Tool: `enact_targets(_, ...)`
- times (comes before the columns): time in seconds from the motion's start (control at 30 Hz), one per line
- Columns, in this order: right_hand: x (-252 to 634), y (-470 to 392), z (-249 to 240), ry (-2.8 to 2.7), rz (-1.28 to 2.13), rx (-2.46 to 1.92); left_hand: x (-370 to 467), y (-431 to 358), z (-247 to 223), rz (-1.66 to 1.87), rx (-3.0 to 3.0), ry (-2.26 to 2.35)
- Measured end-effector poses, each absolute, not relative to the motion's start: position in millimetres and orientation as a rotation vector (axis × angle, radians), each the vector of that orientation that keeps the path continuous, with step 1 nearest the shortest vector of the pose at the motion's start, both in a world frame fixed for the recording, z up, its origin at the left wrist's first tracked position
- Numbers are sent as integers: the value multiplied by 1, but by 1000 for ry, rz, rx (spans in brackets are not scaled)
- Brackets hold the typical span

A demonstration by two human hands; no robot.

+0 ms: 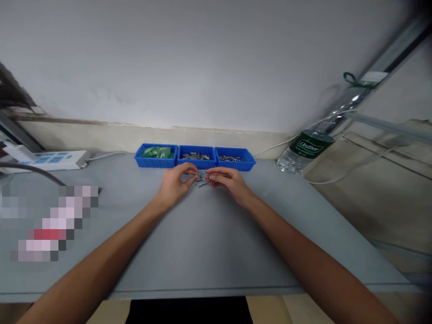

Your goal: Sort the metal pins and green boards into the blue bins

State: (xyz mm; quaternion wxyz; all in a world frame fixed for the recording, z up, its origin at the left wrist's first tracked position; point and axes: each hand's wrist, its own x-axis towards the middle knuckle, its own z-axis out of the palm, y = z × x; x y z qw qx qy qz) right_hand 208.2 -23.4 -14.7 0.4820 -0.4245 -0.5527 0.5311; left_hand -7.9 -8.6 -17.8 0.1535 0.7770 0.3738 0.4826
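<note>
Several thin, shiny metal pins [203,183] show between my two hands, just above the grey table; their exact kind is too small to make out. My left hand [174,183] pinches the near-left end of one between thumb and forefinger. On the other side, my right hand [230,181] is closed around a few of them, with some ends sticking out toward the left. Right behind the hands, a blue bin [238,166] holds similar thin metal pieces. The middle blue bin [185,164] contains short, thicker metal cylinders. Green plastic packets [157,152] lie in the left blue bin [151,163].
A large clear water bottle [308,146] with a green label leans at the table's back right. At the left stand a white power strip [64,159] and a blurred-out pinkish object [60,222]. Cables run along the wall [216,81] behind the bins.
</note>
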Motion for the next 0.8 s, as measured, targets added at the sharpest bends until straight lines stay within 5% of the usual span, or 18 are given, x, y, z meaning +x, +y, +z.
enact_targets(0.33,208,-24,-13,-1283,1414,-967,-6,-10,-21,1414,2355,1005)
enact_targets(0.8,228,-7,-12,-846,994,-1111,5,-15,-31,740,2692,1260)
